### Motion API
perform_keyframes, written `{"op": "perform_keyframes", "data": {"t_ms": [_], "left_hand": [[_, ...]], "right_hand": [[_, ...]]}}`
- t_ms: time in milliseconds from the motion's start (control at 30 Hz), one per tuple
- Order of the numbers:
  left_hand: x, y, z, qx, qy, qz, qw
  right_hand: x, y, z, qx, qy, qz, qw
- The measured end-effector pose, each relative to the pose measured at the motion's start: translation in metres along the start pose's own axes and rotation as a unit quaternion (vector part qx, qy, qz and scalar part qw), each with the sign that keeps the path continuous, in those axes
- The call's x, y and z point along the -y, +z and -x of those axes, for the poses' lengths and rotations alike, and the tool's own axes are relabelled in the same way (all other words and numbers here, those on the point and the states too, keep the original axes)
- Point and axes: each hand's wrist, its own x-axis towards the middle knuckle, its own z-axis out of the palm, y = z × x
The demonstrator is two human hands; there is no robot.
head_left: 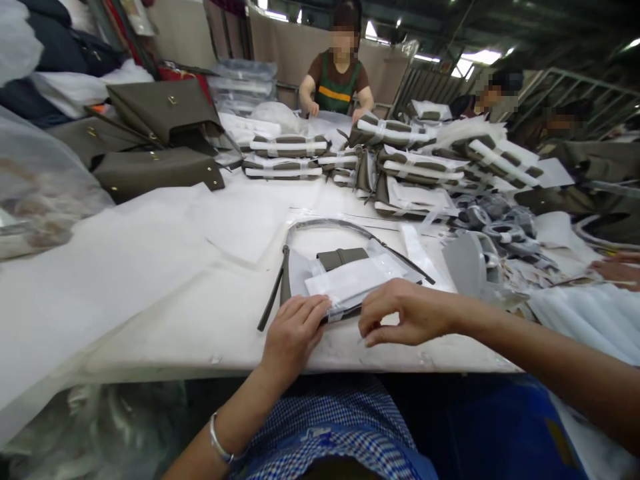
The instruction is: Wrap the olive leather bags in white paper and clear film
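Observation:
A dark olive handbag [343,259] lies flat in front of me, partly wrapped in white sheeting, its wrapped strap [333,223] arching away from me. Across it rests a folded white packing strip [355,277], with clear tape at its near edge. My left hand [297,328] is on the near left corner, fingers over the wrapping and thumb by the bag's edge. Just off the near edge, my right hand [403,313] is closed in a pinch. At its fingertips shows what looks like a small bit of clear tape [361,341].
White sheets [150,247] cover the table's left side. Unwrapped olive bags [160,170] stand at the back left. Stacks of wrapped bags [285,157] fill the back. To the right are a grey tape dispenser [467,263] and wrapped straps [500,223]. A co-worker [340,73] stands opposite.

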Motion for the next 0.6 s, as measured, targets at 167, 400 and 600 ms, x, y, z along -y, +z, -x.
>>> {"op": "perform_keyframes", "data": {"t_ms": [167, 400, 600], "left_hand": [[0.001, 0.002, 0.000, 0.005, -0.014, 0.021, 1.000], [-0.006, -0.009, -0.004, 0.027, -0.075, 0.095, 0.992], [-0.009, -0.019, -0.006, 0.025, -0.101, 0.147, 0.984]], "right_hand": [[-0.007, -0.011, -0.026, 0.038, -0.004, 0.183, 0.982], [-0.008, -0.013, -0.059, 0.095, -0.030, 0.336, 0.936], [-0.011, -0.014, -0.072, 0.112, -0.046, 0.365, 0.923]]}}
